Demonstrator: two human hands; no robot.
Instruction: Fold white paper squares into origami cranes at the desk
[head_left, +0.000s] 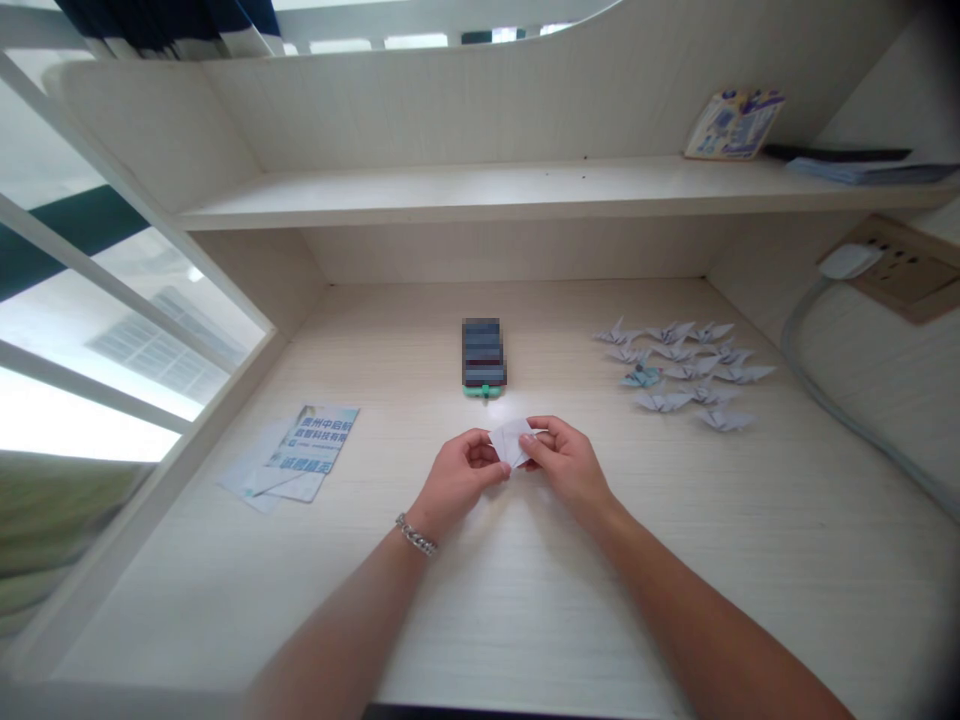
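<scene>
A small folded piece of white paper (508, 440) is held up between my two hands, just above the desk (525, 600). My left hand (466, 470) pinches its lower left edge with thumb and forefinger. On the other side my right hand (566, 460) grips it, the thumb lying on the paper's face and the fingers behind. Several folded paper cranes (694, 365) sit in loose rows to the right, mostly white. One blue patterned crane (641, 376) is among them. Beyond the paper lies a phone (484, 355) with a green piece at its near end.
A printed leaflet (311, 450) and thin paper sheets (259, 480) lie on the left. A shelf (450, 195) spans the back, holding a colourful packet (735, 125) and a stack of papers (870, 172). A grey cable (825, 400) runs from the wall socket (911, 265) down the right side.
</scene>
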